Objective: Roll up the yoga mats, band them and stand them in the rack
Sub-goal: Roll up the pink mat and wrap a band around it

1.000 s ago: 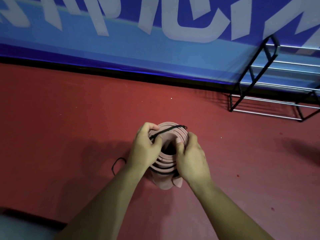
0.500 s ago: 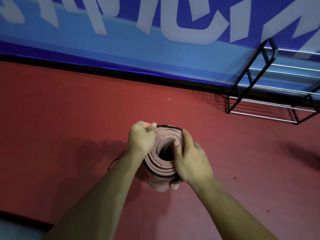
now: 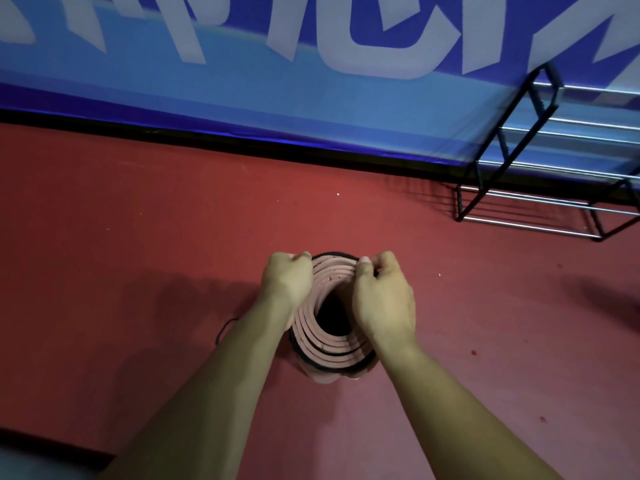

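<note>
Blue fabric banner with big white lettering [image 3: 311, 98] runs along the far edge of the dark red sports floor [image 3: 138, 237]. The letters are cut off at the top, so it's unreadable.

Black-framed rack with silver cross rods [image 3: 479, 178] stands at the far right edge of the floor, against the banner. Its right part is out of frame. No mats on the part that shows.

Pink foam yoga mat, rolled into a coil and stood on end [image 3: 325, 278], is mid-floor, well apart from the rack. My read: it's on end so a loop can drop over the top and both hands stay free. The coil is loose with a wide dark core, so the band matters. The lower body and foot of the roll are mostly hidden by its own top.

Left hand [image 3: 287, 282] is at the far-left of the rim, right hand [image 3: 384, 299] at the far-right. Both have fingers curled tight, clamped on the thin black elastic band [image 3: 334, 253] that rings the roll's top end. They look placed to work it down evenly. Fingertips are under the knuckles, so the exact pinch isn't visible. How far down the band sits is hard to judge.

A second thin black loop [image 3: 223, 330] lies on the floor just left of the roll, half behind the left forearm. Probably the next band.
</note>
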